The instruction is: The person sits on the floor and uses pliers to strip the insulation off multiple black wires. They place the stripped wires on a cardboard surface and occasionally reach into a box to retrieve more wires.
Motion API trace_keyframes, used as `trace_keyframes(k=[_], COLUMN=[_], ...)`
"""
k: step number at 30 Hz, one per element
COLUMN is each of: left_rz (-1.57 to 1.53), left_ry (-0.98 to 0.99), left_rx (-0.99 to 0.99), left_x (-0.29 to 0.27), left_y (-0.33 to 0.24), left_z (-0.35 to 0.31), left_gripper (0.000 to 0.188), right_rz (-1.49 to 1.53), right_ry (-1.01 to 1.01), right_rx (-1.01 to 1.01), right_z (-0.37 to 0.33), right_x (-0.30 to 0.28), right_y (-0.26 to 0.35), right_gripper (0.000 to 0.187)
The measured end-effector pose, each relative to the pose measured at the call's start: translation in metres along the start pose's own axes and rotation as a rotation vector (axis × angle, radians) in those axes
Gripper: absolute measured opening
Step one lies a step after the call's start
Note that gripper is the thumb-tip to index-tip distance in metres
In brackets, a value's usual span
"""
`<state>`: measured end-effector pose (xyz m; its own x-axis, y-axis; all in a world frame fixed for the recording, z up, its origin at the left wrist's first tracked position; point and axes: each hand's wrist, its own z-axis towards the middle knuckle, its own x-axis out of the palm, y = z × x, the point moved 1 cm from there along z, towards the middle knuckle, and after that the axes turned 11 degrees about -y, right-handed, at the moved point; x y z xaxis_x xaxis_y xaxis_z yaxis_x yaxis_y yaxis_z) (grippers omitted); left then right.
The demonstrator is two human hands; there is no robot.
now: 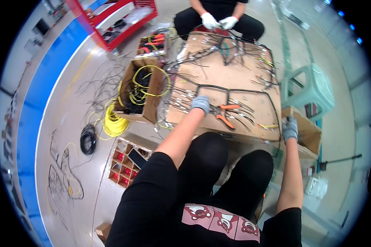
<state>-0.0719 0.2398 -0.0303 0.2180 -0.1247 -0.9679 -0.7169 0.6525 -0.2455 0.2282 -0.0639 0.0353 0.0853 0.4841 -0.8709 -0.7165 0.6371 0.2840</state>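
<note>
A black wire harness (212, 86) with several branching, bare-ended wires lies across the wooden board (218, 76) in front of me. My left hand (200, 103), in a grey glove, is over the wires at the harness's left side; its fingers are too small and blurred to read. Just right of it rest orange-handled pliers (226, 119), handles apart. Beyond the board's right edge, my gloved right hand (290, 128) is at the near-left side of an open cardboard box (311, 140). Whether those fingers hold anything is not visible.
Across the board sits a person with white-gloved hands (219, 21), near green-handled pliers (224, 50). Left are a carton of wires (152, 96), a yellow wire coil (114, 122), a divided tray (125, 164) and a red rack (125, 26). A green stool (313, 88) stands right.
</note>
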Motion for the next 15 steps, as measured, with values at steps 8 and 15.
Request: trace_keyframes(k=[8, 15], left_rz=[-0.125, 0.016], left_ry=[-0.058, -0.008], left_rx=[-0.028, -0.029], left_x=[0.002, -0.003], left_y=[0.014, -0.007], left_z=[-0.012, -0.011], left_gripper=[0.016, 0.018], right_rz=[0.369, 0.448], right_ry=[-0.018, 0.098], right_rx=[-0.071, -0.274], right_z=[-0.032, -0.063], right_x=[-0.071, -0.071], right_y=[0.102, 0.168], right_gripper=[0.025, 0.018])
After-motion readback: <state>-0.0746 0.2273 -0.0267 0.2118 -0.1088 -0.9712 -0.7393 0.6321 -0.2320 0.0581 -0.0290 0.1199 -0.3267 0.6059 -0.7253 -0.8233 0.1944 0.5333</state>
